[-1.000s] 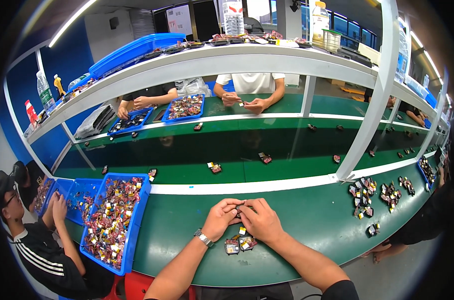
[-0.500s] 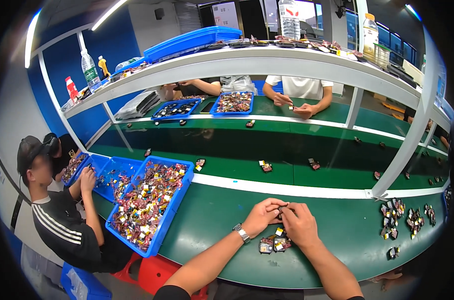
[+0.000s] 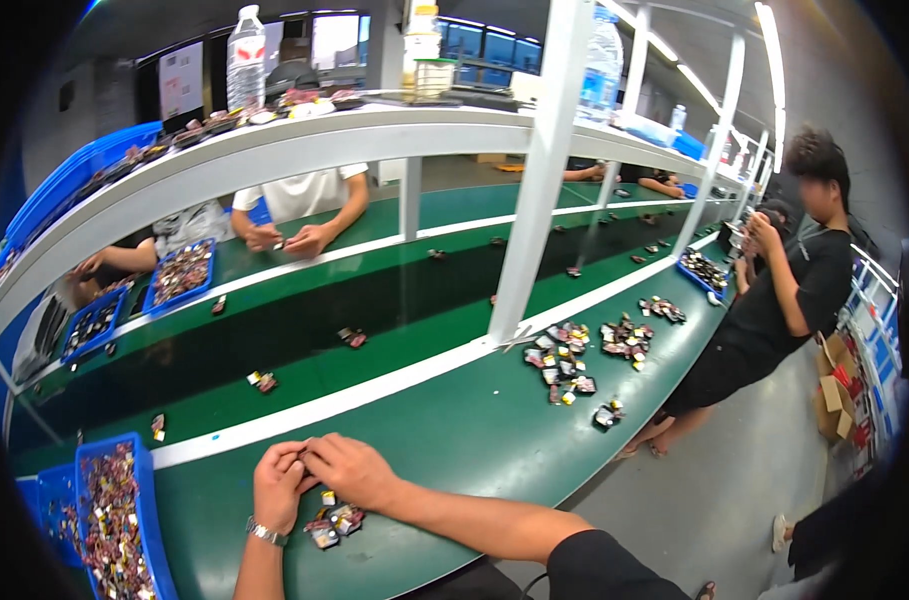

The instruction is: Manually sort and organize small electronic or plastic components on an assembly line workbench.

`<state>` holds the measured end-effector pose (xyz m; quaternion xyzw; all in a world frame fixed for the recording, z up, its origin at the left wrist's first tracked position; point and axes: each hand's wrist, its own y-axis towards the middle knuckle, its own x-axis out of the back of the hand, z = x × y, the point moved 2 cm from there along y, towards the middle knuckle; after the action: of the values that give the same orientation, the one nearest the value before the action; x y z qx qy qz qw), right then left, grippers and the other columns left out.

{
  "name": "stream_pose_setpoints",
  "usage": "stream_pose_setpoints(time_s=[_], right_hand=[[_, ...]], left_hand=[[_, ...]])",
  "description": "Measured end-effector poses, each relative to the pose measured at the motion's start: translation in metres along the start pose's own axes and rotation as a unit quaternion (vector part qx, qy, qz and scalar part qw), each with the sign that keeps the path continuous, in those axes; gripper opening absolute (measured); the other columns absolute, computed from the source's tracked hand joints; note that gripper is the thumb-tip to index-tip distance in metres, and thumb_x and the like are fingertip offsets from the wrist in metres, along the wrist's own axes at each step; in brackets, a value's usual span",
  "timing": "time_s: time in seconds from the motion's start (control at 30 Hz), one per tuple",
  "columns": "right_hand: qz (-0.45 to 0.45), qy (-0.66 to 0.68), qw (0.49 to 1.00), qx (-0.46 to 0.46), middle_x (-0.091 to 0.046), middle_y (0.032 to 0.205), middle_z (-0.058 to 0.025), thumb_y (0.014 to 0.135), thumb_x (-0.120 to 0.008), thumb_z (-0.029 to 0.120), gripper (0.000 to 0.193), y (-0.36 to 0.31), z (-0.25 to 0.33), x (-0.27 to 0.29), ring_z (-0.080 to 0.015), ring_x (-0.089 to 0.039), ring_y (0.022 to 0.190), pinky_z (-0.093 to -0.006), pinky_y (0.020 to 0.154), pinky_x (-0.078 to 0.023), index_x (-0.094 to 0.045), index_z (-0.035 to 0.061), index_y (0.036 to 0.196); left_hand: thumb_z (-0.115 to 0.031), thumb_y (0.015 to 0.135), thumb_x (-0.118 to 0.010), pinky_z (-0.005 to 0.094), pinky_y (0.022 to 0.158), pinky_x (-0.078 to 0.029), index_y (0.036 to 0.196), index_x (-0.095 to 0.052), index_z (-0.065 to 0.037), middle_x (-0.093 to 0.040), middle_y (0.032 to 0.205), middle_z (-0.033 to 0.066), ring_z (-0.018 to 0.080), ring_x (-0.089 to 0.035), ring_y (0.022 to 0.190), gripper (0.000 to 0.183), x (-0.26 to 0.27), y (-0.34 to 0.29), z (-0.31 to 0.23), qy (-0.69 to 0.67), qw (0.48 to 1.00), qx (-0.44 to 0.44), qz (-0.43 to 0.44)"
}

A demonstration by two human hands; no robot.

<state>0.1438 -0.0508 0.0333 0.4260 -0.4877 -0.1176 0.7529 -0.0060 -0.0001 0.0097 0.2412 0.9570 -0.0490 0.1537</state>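
Observation:
My left hand (image 3: 282, 482), with a metal-band watch at the wrist, and my right hand (image 3: 349, 470) meet over the green worktop (image 3: 444, 440). Their fingertips pinch together around a small dark part, mostly covered by the fingers. Just below the hands lies a small cluster of black parts (image 3: 322, 530) with reddish wires and white and yellow labels. Left of my hands stands a blue bin (image 3: 146, 500) heaped with similar wired pieces.
Several piles of the same parts (image 3: 564, 360) lie to the right, beside a white shelf post (image 3: 539, 190). Single pieces (image 3: 262, 382) rest on the dark green belt (image 3: 304, 345) beyond a white rail. A person in black (image 3: 809, 270) stands at far right; another person (image 3: 299, 205) works opposite.
The view has swung to the right, so the hands and blue bin appear further left and the standing person at right has come into sight. Both hands keep their fingertips together on the part.

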Motion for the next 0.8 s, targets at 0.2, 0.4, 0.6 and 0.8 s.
stream_pose_setpoints(time_s=[0.2,0.4,0.6,0.8], right_hand=[[-0.001,0.055,0.998,-0.024,-0.06,0.104,-0.0114,0.078,-0.065,0.013,0.023,0.001,0.003,0.0,-0.027,-0.06,0.094,-0.0348,0.077,-0.053,-0.064,0.0013,0.098],[0.015,0.094,0.993,-0.076,-0.058,0.108,-0.0104,0.079,-0.071,0.018,0.027,0.004,-0.002,0.003,-0.0271,-0.063,0.094,-0.035,0.078,-0.055,-0.063,0.0045,0.101],[-0.001,0.138,0.978,-0.159,-0.061,0.11,-0.0103,0.078,-0.071,0.015,0.024,0.016,-0.044,-0.003,-0.0281,-0.064,0.094,-0.0363,0.076,-0.055,-0.065,0.0041,0.098],[-0.119,-0.057,0.942,-0.31,-0.062,0.107,-0.0099,0.074,-0.074,0.013,0.02,0.007,-0.2,0.015,-0.0311,-0.064,0.093,-0.0398,0.082,-0.053,-0.068,0.0052,0.092]], left_hand=[[0.003,0.094,-0.046,0.0299,0.079,-0.059,0.119,-0.05,0.0,-0.062,0.115,0.0134,0.0178,-0.065,0.096,0.025,0.0,-0.007,-0.003,-0.025,0.999,-0.015,-0.033],[-0.003,0.096,-0.052,0.0338,0.082,-0.058,0.124,-0.048,-0.001,-0.061,0.119,0.0132,0.0193,-0.065,0.098,0.029,0.005,0.007,0.007,-0.097,0.995,-0.006,0.029],[-0.006,0.096,-0.053,0.0517,0.1,-0.048,0.134,-0.04,-0.003,-0.044,0.143,0.0192,0.0336,-0.053,0.123,0.04,0.002,0.003,-0.005,-0.08,0.997,-0.015,0.01],[0.002,0.094,-0.049,0.0483,0.095,-0.054,0.12,-0.048,0.004,-0.059,0.124,0.022,0.033,-0.059,0.116,0.026,0.009,0.002,0.0,-0.039,0.999,0.016,0.013]])
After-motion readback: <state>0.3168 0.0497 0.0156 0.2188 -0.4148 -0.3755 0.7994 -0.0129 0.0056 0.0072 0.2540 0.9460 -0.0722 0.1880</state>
